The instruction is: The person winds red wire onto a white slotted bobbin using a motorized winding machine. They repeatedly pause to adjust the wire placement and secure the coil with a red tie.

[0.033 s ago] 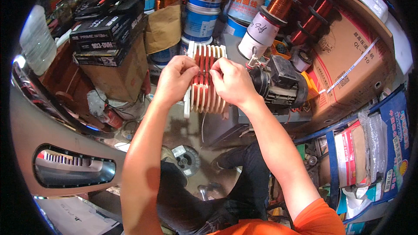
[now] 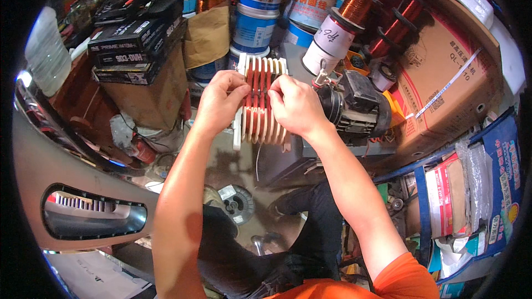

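Reddish wire (image 2: 262, 119) wound on a white slotted frame (image 2: 237, 137), left hand (image 2: 221, 99) and right hand (image 2: 296, 103) curled nearly closed against it, whether anything is pinched cannot be told.

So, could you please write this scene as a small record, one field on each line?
Left hand: fingers curled at the coil's left part; grip unclear
Right hand: fingers curled at the coil's right part; grip unclear
Coil: reddish windings, pale ribbed frame
Right of coil: black motor-like machine
Beyond coil: blue tubs
Floor: dark reel
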### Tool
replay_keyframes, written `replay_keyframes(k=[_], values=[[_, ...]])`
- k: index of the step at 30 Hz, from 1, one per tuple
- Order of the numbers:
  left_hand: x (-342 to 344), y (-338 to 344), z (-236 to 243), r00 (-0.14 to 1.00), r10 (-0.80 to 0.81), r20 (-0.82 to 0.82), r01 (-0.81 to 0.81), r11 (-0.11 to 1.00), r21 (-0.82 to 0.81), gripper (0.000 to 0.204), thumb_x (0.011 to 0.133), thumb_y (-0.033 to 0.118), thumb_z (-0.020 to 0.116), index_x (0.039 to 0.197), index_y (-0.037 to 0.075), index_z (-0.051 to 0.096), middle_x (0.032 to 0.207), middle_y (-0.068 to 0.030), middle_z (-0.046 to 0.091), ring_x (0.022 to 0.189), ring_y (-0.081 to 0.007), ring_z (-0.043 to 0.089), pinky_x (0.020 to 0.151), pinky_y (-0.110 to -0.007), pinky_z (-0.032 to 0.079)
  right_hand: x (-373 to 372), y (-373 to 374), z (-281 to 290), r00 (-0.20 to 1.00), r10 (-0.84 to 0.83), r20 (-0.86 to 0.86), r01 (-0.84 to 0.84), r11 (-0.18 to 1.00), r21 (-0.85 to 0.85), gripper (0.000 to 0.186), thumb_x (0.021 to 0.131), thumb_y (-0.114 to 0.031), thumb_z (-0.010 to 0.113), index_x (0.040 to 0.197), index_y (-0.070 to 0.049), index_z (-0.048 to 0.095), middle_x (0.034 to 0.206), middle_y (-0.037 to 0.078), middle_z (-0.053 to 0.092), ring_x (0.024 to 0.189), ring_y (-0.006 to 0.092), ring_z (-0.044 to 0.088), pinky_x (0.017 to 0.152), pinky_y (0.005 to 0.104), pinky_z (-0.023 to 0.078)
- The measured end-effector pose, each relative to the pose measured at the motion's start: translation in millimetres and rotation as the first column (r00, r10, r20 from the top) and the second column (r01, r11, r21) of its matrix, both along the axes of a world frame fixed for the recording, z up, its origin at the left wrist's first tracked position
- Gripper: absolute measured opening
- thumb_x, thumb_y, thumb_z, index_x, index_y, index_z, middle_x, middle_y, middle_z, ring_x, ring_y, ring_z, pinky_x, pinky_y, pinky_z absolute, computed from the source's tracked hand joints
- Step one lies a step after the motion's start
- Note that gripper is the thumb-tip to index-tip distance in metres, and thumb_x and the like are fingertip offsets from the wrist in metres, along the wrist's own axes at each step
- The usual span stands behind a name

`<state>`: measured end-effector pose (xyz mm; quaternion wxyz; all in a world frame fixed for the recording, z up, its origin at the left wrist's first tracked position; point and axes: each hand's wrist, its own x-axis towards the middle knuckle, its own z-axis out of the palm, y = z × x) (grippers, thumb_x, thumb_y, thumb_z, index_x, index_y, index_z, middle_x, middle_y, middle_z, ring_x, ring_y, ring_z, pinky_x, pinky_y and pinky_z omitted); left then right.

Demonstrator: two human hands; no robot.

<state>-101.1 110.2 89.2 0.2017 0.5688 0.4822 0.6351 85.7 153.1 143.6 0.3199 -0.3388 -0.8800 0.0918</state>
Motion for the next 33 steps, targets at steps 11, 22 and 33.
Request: replay_keyframes(k=[11, 22, 33], values=[[15.4, 15.8, 18.8, 0.925, 0.234, -0.299, -0.183, 0.965, 0.188, 0.010, 0.079, 0.009, 0.073, 0.087, 0.003, 0.072, 0.106, -0.0114, 0.060, 0.104, -0.0279, 0.058, 0.093, -0.036, 0.045, -11.5, -16.0, -3.1, 0.997, 0.076, -0.015, -0.075, 0.993, 0.095, 0.009, 0.085, -0.011, 0.063, 0.084, -0.003, 0.059, 0.079, 0.016, 0.065, 0.072, 0.0366, 0.065, 0.065, 0.0443, 0.052], [12.9, 5.2, -3.2, 0.872, 0.138, 0.469, 0.147, 0.842, -0.520, 0.049, 0.105, 0.041, 0.045, 0.136, 0.004, 0.051, 0.120, -0.0068, 0.061, 0.104, -0.0138, 0.054, 0.088, -0.028, 0.043, 6.9, 10.3, 30.9, 0.875, 0.371, 0.311, -0.476, 0.774, 0.417, 0.030, 0.080, -0.003, 0.066, 0.110, -0.004, 0.064, 0.114, 0.011, 0.065, 0.083, 0.0241, 0.069, 0.072, 0.0353, 0.056], [23.7, 8.8, -22.7, 0.885, 0.149, 0.440, 0.088, 0.876, -0.474, 0.056, 0.103, 0.040, 0.047, 0.129, -0.009, 0.052, 0.117, -0.0196, 0.065, 0.109, -0.0229, 0.060, 0.096, -0.035, 0.045, -40.5, 30.9, 47.4, 0.595, 0.266, 0.758, -0.607, 0.768, 0.206, 0.017, 0.082, -0.019, 0.059, 0.077, -0.004, 0.063, 0.081, 0.013, 0.064, 0.076, 0.0313, 0.067, 0.067, 0.0437, 0.054]])
